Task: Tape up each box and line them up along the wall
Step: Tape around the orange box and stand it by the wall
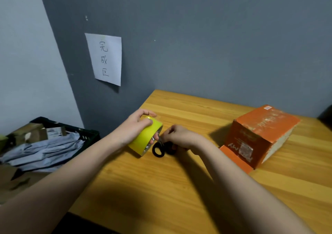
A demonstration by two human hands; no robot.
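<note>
Both bare forearms reach forward, converging. The left hand [133, 126] curls its fingers in a holding grip. The right hand [179, 136] pinches with fingers bent.

Two bare forearms reach in from the lower edge of the head view, uncovered along all that shows of them, with no sleeve, cuff or glove on either. The left hand [133, 126] and right hand [180, 136] are also bare, with short fingernails. Both wrists show plain, smooth contours, unmarked.
</note>
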